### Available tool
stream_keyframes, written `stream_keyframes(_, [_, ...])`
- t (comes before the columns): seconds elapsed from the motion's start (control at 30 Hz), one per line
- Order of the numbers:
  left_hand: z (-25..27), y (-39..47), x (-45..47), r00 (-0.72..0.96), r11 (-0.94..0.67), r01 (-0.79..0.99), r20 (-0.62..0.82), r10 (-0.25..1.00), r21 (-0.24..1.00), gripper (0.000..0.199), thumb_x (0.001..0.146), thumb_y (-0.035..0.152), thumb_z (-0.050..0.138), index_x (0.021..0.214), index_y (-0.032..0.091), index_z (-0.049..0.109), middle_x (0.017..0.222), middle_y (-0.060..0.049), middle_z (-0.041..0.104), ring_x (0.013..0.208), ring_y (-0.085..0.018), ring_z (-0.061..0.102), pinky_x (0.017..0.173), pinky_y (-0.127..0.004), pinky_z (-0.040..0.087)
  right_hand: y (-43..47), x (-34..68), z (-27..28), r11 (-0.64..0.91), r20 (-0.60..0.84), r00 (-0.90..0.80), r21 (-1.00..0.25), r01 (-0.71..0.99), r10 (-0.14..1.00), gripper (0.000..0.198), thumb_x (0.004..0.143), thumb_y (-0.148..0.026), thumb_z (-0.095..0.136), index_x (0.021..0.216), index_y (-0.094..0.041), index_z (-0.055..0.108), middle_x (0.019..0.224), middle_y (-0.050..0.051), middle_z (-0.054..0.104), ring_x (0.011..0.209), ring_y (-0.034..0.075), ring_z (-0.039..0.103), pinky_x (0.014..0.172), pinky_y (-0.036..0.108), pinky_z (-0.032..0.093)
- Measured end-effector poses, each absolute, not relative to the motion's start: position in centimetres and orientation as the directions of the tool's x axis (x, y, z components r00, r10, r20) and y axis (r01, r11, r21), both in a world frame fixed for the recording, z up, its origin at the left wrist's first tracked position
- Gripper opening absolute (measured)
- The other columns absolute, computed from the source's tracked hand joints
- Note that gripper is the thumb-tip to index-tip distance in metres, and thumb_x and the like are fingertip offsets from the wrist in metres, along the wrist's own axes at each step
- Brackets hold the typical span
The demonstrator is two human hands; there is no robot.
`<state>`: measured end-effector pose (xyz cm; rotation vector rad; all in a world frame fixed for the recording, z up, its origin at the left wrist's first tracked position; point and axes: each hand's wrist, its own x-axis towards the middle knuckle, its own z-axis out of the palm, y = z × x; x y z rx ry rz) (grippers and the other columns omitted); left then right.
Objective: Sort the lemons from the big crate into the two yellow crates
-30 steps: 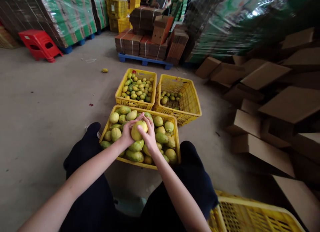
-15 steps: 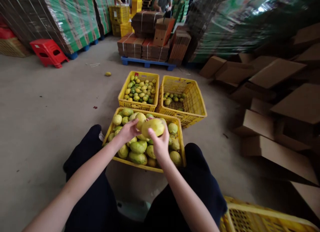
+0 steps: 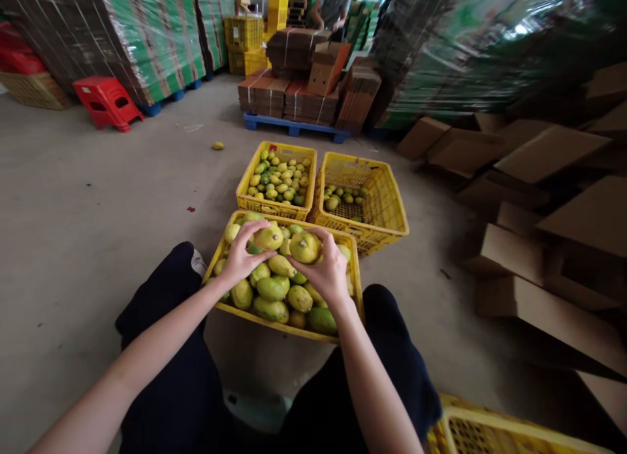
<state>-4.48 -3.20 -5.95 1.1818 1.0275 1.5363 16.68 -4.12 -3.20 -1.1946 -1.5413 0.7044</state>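
Note:
Above the near yellow crate (image 3: 274, 328) my two hands each hold a fruit. A yellow-green lemon (image 3: 269, 238) is gripped between the thumb and fingers of my left hand (image 3: 241, 253). My right hand (image 3: 327, 268) is closed around another lemon (image 3: 304, 247), with its stem end facing me. Under both hands the crate is full of loose yellow and green lemons (image 3: 273, 288). It stands between my knees.
Beyond it stand a yellow crate of smaller lemons (image 3: 240, 196) and a crate with several at its bottom (image 3: 392, 199). One lemon (image 3: 217, 145) lies on the floor. Cardboard boxes (image 3: 548, 147) crowd the right; a red stool (image 3: 108, 102) is left. A person (image 3: 333, 10) stands far back.
My hands have turned both lemons, so their ends now face me. My right hand has rotated, its back now upward. The view has shifted slightly.

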Motion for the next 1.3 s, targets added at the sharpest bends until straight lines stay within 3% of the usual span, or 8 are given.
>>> stream_keyframes(0.23, [-5.9,-4.0,-5.0,-0.192,-0.291,-0.113,0.266,0.945,0.95,0.063,0.053,0.01,0.101,0.11,0.027,0.079,0.13,-0.009,0.07,0.138,-0.034,0.058,0.12,-0.044,0.045,-4.5,16.7,-3.4,0.385,0.411,-0.001,-0.853,0.354,0.912,0.054,0.072,-0.04,0.092,0.117,-0.031,0.065,0.125,0.009,0.075,0.12,0.037,0.068,0.11,0.058,0.053])
stream_keyframes(0.53, [-5.6,-3.9,-4.0,-0.174,-0.263,-0.198,0.23,0.958,0.944,0.064,0.057,0.02,0.099,0.116,0.029,0.076,0.133,-0.007,0.069,0.135,-0.029,0.06,0.113,-0.037,0.052,-4.3,16.2,-3.7,0.411,0.432,-0.021,-0.841,0.352,0.902,0.053,0.072,-0.039,0.091,0.118,-0.029,0.066,0.127,0.009,0.076,0.121,0.036,0.069,0.111,0.059,0.053])
stream_keyframes(0.63, [-5.6,-3.7,-4.2,-0.138,-0.205,-0.278,0.172,0.975,0.938,0.07,0.053,0.018,0.1,0.117,0.029,0.074,0.13,-0.005,0.07,0.128,-0.027,0.065,0.106,-0.033,0.055,-4.2,16.1,-3.4,0.327,0.337,0.013,-0.921,0.211,0.941,0.06,0.061,-0.039,0.097,0.112,-0.027,0.068,0.117,0.006,0.078,0.111,0.033,0.072,0.104,0.054,0.057])
stream_keyframes(0.73, [-5.5,-3.5,-4.4,-0.024,-0.039,-0.473,0.031,0.999,0.88,0.062,0.058,0.027,0.097,0.114,0.028,0.073,0.115,-0.003,0.074,0.112,-0.024,0.07,0.095,-0.031,0.058,-3.7,15.9,-3.3,0.104,0.104,0.005,-0.985,-0.136,0.995,0.057,0.063,-0.05,0.092,0.108,-0.024,0.068,0.1,0.005,0.078,0.094,0.029,0.074,0.084,0.044,0.064])
stream_keyframes(0.87, [-5.0,-3.4,-4.2,0.184,0.239,-0.645,-0.156,0.97,0.726,0.046,0.074,0.047,0.08,0.11,0.02,0.075,0.096,-0.006,0.076,0.093,-0.024,0.072,0.079,-0.033,0.063,-3.0,15.2,-3.9,-0.175,-0.098,-0.172,-0.835,-0.522,0.98,0.058,0.08,-0.069,0.065,0.114,-0.022,0.068,0.095,0.008,0.077,0.091,0.03,0.075,0.067,0.042,0.064])
stream_keyframes(0.97, [-4.6,-3.4,-3.5,0.235,0.324,-0.722,-0.224,0.946,0.612,0.041,0.076,0.049,0.079,0.105,0.021,0.075,0.09,-0.005,0.076,0.086,-0.022,0.072,0.078,-0.035,0.065,-2.9,14.8,-4.7,-0.188,-0.1,-0.176,-0.77,-0.61,0.979,0.062,0.082,-0.073,0.056,0.116,-0.022,0.069,0.092,0.009,0.077,0.096,0.032,0.075,0.081,0.051,0.065])
stream_keyframes(1.1, [-4.5,-3.4,-2.1,0.236,0.358,-0.788,-0.292,0.927,0.501,0.039,0.081,0.052,0.078,0.108,0.025,0.071,0.094,-0.006,0.077,0.105,-0.03,0.073,0.094,-0.048,0.065,-3.2,14.6,-5.7,-0.155,-0.126,-0.092,-0.741,-0.654,0.988,0.059,0.084,-0.071,0.052,0.115,-0.024,0.071,0.099,0.008,0.078,0.097,0.03,0.074,0.087,0.05,0.063])
stream_keyframes(1.3, [-5.2,-2.8,-0.4,0.219,0.338,-0.805,-0.285,0.933,0.488,0.049,0.08,0.048,0.073,0.124,0.027,0.069,0.119,-0.007,0.077,0.126,-0.034,0.066,0.105,-0.056,0.058,-2.8,14.6,-6.3,-0.07,-0.155,0.072,-0.753,-0.654,0.985,0.055,0.085,-0.064,0.05,0.116,-0.025,0.073,0.114,0.009,0.081,0.097,0.029,0.074,0.086,0.05,0.064])
